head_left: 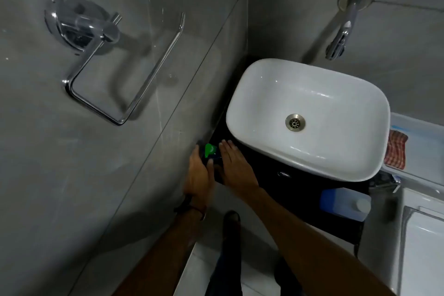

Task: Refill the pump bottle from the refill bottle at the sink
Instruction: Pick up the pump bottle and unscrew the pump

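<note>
A dark pump bottle with a green pump head (pixel 210 150) stands on the black counter (pixel 298 202) left of the white basin (pixel 360 156), close to the wall. My left hand (pixel 199 172) wraps around the bottle's body from the left, thumb across its front. My right hand (pixel 231 162) lies flat against the bottle's right side, fingers straight and together, pointing away from me. A translucent blue refill bottle (pixel 344 203) with a white cap lies on the counter's near right corner, away from both hands.
A chrome tap (pixel 341 36) juts from the back wall above the basin. A chrome towel ring (pixel 120 67) hangs on the left wall. A red checked cloth (pixel 395 150) rests on a white ledge at right. My feet stand on the floor below.
</note>
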